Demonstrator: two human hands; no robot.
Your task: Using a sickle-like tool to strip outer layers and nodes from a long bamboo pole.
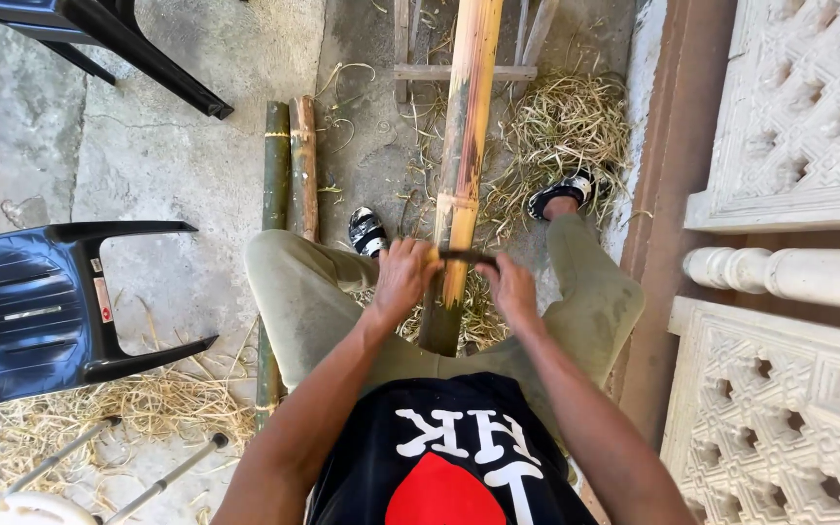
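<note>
Head view. You are sitting with a long bamboo pole [461, 165] running between your knees and away from you, resting on a wooden frame [459, 70] at its far end. Your left hand [402, 277] and right hand [512, 287] are each closing around one end of a dark blade [469, 258] lying crosswise on the pole. Bamboo shavings [561, 126] are lying on the concrete floor [177, 156] around your sandalled feet. Two shorter bamboo lengths [289, 160] are lying to your left, beside an overturned dark plastic chair [31, 311].
</note>
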